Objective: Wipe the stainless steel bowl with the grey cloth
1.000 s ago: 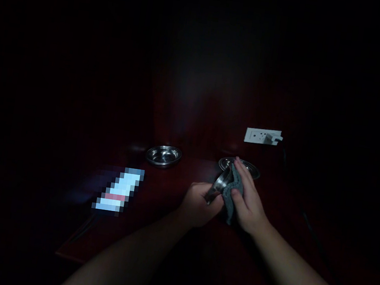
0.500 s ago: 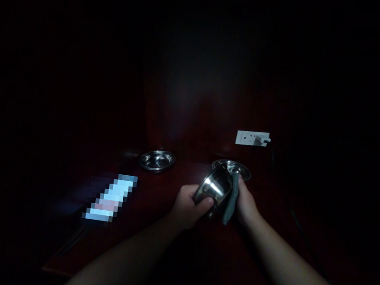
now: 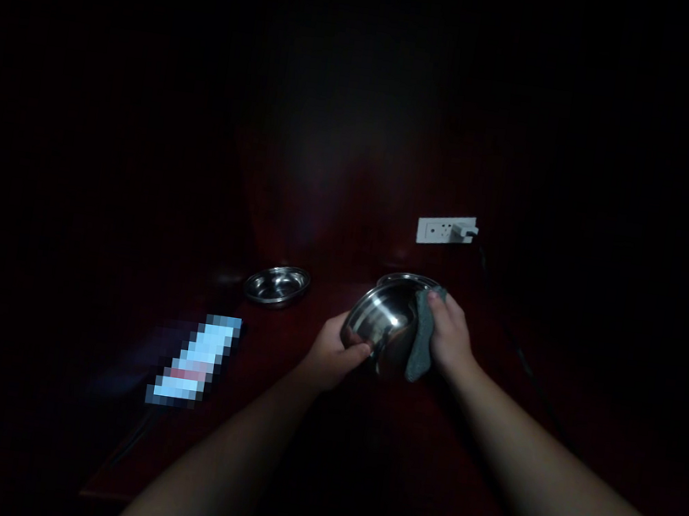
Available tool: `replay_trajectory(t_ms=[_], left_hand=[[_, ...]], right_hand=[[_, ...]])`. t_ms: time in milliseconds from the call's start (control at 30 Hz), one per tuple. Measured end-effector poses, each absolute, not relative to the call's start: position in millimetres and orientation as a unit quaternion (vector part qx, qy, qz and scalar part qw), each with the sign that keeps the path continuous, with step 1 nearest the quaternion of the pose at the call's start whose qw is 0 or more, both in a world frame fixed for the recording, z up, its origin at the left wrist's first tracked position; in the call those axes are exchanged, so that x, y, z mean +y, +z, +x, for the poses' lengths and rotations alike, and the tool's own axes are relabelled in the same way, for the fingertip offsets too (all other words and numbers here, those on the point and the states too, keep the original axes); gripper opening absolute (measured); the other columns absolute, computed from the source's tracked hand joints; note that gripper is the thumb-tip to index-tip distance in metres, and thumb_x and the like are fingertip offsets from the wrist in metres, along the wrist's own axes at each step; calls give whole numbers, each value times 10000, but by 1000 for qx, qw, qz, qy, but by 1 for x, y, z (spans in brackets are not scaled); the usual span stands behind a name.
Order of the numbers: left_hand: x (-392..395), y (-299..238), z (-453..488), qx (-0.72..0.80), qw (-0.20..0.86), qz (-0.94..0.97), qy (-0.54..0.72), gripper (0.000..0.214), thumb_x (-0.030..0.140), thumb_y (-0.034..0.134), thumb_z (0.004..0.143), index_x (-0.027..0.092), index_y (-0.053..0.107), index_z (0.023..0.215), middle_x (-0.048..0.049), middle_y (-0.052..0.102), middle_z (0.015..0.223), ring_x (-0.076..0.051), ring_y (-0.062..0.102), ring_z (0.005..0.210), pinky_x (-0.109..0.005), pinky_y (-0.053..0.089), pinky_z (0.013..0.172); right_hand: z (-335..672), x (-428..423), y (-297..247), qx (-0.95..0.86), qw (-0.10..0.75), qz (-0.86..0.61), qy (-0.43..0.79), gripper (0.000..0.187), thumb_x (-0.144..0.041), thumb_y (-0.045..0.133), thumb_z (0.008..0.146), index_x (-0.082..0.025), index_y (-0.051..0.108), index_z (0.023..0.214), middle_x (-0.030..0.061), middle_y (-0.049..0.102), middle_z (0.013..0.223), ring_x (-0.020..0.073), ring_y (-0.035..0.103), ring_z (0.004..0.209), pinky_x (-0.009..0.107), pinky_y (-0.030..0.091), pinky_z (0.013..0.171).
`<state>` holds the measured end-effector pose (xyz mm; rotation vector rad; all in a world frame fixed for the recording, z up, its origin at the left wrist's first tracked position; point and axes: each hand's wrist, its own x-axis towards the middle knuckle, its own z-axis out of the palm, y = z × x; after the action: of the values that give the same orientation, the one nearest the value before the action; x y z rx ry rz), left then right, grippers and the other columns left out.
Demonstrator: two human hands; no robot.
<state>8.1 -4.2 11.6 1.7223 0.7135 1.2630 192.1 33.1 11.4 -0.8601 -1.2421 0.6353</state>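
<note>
The scene is very dark. My left hand (image 3: 331, 354) grips the rim of a shiny steel bowl (image 3: 379, 321), held tilted above a dark red table (image 3: 296, 422) with its inside facing me. My right hand (image 3: 450, 337) presses a grey cloth (image 3: 419, 345) against the bowl's right side, fingers curled over the cloth. Behind the held bowl, the rim of another steel dish (image 3: 406, 279) shows on the table.
A second steel bowl (image 3: 277, 284) sits on the table to the left. A bright blurred rectangle (image 3: 195, 359) lies nearer the left edge. A white power strip (image 3: 446, 230) with a plug and dark cable lies behind. The table's front edge runs below my forearms.
The bowl has turned so its inside faces me. My right hand with the cloth slid from over the bowl to its right side. The view shifted slightly right.
</note>
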Motion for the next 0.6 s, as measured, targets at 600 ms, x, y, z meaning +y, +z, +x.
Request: replay_trajectory(t_ms=[600], left_hand=[[-14,10,5,322,382,699,513,337,444,606,686,112,549,681,14,467,569,-85,387,519,-206,294,470]], right_hand=[[191,23,15,-692,632,-328,117,287,-404,459,822,-202,521,1016,61,579,951,218,547,869,370,419,819]])
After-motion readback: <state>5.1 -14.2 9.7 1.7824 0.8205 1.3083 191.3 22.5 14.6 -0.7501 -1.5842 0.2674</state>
